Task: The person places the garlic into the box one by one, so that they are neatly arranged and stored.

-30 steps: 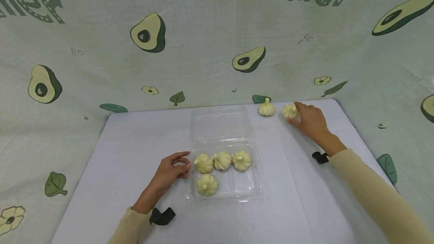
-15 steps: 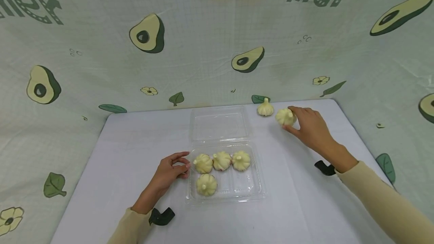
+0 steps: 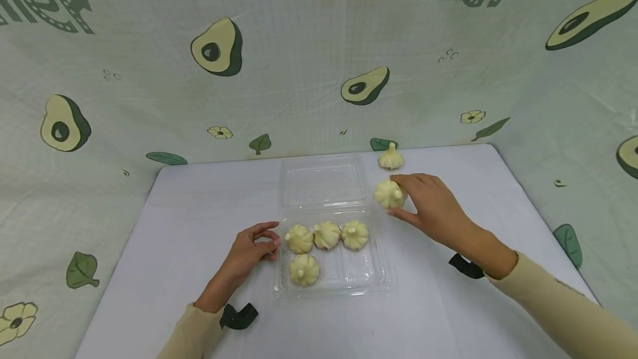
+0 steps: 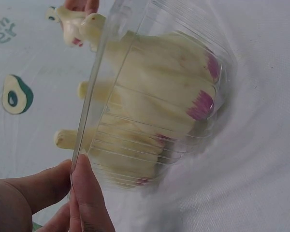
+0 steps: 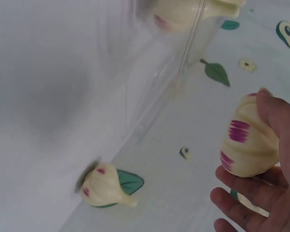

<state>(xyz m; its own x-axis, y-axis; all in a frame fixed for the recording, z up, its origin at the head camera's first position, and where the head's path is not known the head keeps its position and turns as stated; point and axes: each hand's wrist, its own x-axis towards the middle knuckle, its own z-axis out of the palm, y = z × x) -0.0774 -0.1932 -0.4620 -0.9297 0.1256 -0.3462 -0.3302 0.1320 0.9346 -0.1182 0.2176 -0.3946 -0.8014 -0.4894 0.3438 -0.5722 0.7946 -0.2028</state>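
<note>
A garlic bulb [image 3: 388, 194], cream with purple streaks, is gripped between the thumb and fingers of my right hand [image 3: 433, 204], held above the table right of the open lid. My left hand [image 3: 253, 248] pinches the left rim of a clear plastic clamshell box [image 3: 349, 281]; the left wrist view shows thumb and finger on that rim [image 4: 82, 130]. Inside the box, three garlic bulbs line the back row, the rightmost garlic bulb [image 3: 355, 235] among them. Another garlic bulb [image 3: 304, 270] sits front left. One more garlic bulb [image 3: 391, 157] stands at the table's back edge.
The box's clear lid [image 3: 323, 181] lies folded back towards the rear of the white table [image 3: 199, 209]. Behind and around the table hangs a pale cloth [image 3: 294, 43] printed with avocados and leaves. Dark straps [image 3: 239, 316] show at both wrists.
My right hand has lifted a garlic bulb off the back right of the table and carried it left and nearer, towards the box. My left hand stays at the rim.
</note>
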